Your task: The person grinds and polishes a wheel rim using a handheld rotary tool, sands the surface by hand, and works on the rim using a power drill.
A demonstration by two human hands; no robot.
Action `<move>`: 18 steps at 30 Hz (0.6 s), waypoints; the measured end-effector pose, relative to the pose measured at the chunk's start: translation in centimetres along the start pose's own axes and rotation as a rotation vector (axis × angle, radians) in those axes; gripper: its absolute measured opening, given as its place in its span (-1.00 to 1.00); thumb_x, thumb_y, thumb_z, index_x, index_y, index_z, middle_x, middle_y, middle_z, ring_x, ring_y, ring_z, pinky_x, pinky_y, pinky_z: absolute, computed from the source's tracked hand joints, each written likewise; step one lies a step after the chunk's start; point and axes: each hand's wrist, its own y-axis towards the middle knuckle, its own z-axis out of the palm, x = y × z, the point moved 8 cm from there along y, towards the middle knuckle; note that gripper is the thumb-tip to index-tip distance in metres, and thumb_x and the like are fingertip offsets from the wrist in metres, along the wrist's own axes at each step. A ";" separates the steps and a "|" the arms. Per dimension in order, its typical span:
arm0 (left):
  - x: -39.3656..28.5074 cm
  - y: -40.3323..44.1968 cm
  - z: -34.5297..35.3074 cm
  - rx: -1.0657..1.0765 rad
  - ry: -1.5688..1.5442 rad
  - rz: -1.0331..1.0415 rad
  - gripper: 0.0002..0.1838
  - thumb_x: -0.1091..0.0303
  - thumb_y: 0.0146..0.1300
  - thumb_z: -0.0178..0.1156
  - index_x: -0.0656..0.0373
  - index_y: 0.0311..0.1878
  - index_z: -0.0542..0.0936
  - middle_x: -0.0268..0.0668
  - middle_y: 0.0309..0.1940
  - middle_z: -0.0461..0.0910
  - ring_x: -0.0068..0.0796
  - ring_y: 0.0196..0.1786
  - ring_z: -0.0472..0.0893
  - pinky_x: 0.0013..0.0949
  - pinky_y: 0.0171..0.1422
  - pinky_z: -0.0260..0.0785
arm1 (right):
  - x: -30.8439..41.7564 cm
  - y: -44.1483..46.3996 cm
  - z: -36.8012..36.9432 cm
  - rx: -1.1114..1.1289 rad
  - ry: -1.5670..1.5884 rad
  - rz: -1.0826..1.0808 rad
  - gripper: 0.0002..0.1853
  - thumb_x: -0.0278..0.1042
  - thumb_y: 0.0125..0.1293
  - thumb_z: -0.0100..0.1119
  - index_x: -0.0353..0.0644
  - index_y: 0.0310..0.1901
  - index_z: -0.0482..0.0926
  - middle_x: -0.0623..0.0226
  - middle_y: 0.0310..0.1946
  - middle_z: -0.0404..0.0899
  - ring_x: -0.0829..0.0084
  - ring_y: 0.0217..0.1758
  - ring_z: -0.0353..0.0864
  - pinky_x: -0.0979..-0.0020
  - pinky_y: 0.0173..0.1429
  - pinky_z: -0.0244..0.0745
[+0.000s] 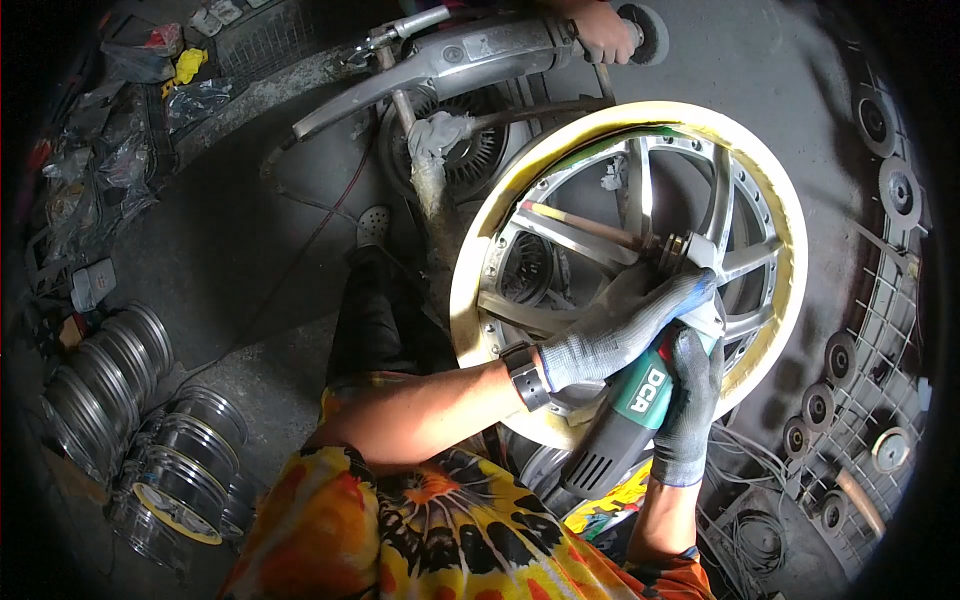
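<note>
My left hand (635, 325), in a grey-blue glove with a watch at the wrist, wraps around the metal head of a green and black power grinder (640, 395). My right hand (688, 400), also gloved, is closed around the grinder's body, which is marked DCA. From its head a long thin rod-like attachment (590, 224) with a red and yellow tip reaches left over the spokes. Under the tool lies a spoked alloy wheel (790, 240), its outer rim covered in yellowish material. Whether the attachment touches a spoke, I cannot tell.
Beyond the wheel, another person's hand (603, 35) is by a large grey power tool (480, 55) with a round pad. Stacked rims (195, 450) stand at lower left. Abrasive discs (900, 190) hang on a wire rack (880, 330) at right. A hose (330, 215) crosses the floor.
</note>
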 end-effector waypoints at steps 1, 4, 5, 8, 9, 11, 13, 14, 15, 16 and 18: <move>-0.3 0.0 -0.2 -0.025 0.066 0.069 -0.57 0.00 0.53 0.21 0.23 0.06 0.69 -0.32 -0.09 0.71 -0.62 0.04 0.62 -0.40 0.20 0.44 | 0.1 0.0 0.1 -0.004 -0.053 -0.011 -0.29 -0.21 0.43 0.26 -0.26 0.52 0.25 0.13 0.20 0.58 0.37 0.14 0.65 0.35 0.26 0.59; -0.8 0.4 -0.2 -0.048 0.143 0.091 -0.56 -0.02 0.53 0.21 0.23 0.05 0.69 -0.33 -0.11 0.72 -0.62 0.02 0.62 -0.40 0.19 0.45 | 0.4 0.2 0.0 -0.017 -0.044 -0.004 -0.30 -0.22 0.44 0.26 -0.26 0.52 0.26 0.14 0.20 0.58 0.37 0.15 0.64 0.35 0.27 0.59; -0.8 0.6 -0.2 -0.049 0.154 0.043 -0.55 -0.02 0.53 0.21 0.24 0.06 0.69 -0.33 -0.11 0.72 -0.62 0.01 0.62 -0.40 0.19 0.45 | 0.3 0.4 -0.1 -0.024 0.018 0.014 -0.22 -0.36 0.40 0.29 -0.23 0.58 0.16 0.09 0.20 0.56 0.36 0.16 0.64 0.34 0.26 0.61; -1.5 0.7 0.3 0.010 0.148 0.014 -0.53 -0.04 0.52 0.21 0.24 0.09 0.69 -0.31 -0.10 0.72 -0.62 0.02 0.62 -0.40 0.20 0.45 | -0.4 0.6 -0.5 -0.016 0.064 0.001 -0.22 -0.34 0.40 0.29 -0.24 0.58 0.17 0.09 0.21 0.56 0.35 0.18 0.64 0.33 0.27 0.61; -1.6 0.6 0.2 0.010 0.148 0.014 -0.53 -0.04 0.52 0.21 0.24 0.09 0.69 -0.31 -0.10 0.72 -0.62 0.02 0.62 -0.40 0.20 0.45 | -0.4 0.6 -0.4 -0.016 0.065 0.001 -0.22 -0.34 0.40 0.29 -0.24 0.58 0.17 0.09 0.21 0.56 0.35 0.18 0.64 0.33 0.27 0.61; -1.6 0.3 0.1 0.031 0.148 0.002 -0.51 -0.06 0.51 0.21 0.24 0.11 0.69 -0.29 -0.08 0.72 -0.60 0.04 0.63 -0.41 0.21 0.45 | -0.2 0.4 -0.2 -0.033 -0.070 -0.052 -0.33 -0.08 0.48 0.24 -0.30 0.47 0.34 0.16 0.21 0.59 0.37 0.17 0.65 0.35 0.28 0.57; -0.9 0.3 0.1 0.004 0.122 0.037 -0.50 -0.06 0.51 0.21 0.25 0.12 0.69 -0.27 -0.07 0.72 -0.59 0.05 0.63 -0.41 0.21 0.45 | -0.2 0.3 -0.3 -0.025 -0.072 -0.055 -0.33 -0.08 0.48 0.24 -0.30 0.46 0.34 0.16 0.20 0.60 0.37 0.17 0.65 0.35 0.28 0.57; -0.7 0.2 -0.2 -0.024 0.097 0.072 -0.50 -0.06 0.51 0.21 0.25 0.13 0.68 -0.26 -0.06 0.72 -0.58 0.06 0.63 -0.41 0.22 0.45 | -0.2 0.3 -0.3 -0.016 -0.074 -0.057 -0.33 -0.08 0.48 0.24 -0.30 0.46 0.34 0.16 0.20 0.60 0.37 0.16 0.66 0.35 0.28 0.57; -1.0 0.2 -0.1 -0.024 0.097 0.071 -0.50 -0.06 0.51 0.21 0.25 0.13 0.68 -0.26 -0.06 0.72 -0.58 0.06 0.63 -0.41 0.22 0.45 | -0.2 0.3 -0.2 -0.016 -0.074 -0.056 -0.33 -0.08 0.48 0.24 -0.30 0.46 0.34 0.16 0.20 0.60 0.37 0.16 0.66 0.35 0.28 0.57; -1.3 0.3 0.1 -0.003 0.103 0.050 -0.50 -0.05 0.51 0.21 0.25 0.14 0.68 -0.26 -0.05 0.72 -0.57 0.07 0.63 -0.41 0.23 0.45 | -0.1 0.4 -0.2 -0.022 -0.079 -0.063 -0.33 -0.08 0.48 0.24 -0.30 0.46 0.34 0.16 0.20 0.60 0.36 0.16 0.66 0.35 0.28 0.57; -1.4 0.4 0.2 0.016 0.110 0.029 -0.50 -0.05 0.51 0.21 0.25 0.15 0.67 -0.26 -0.04 0.72 -0.55 0.08 0.63 -0.41 0.24 0.45 | -0.1 0.4 0.0 -0.026 -0.083 -0.068 -0.33 -0.08 0.48 0.23 -0.30 0.46 0.34 0.16 0.20 0.60 0.36 0.15 0.66 0.35 0.28 0.57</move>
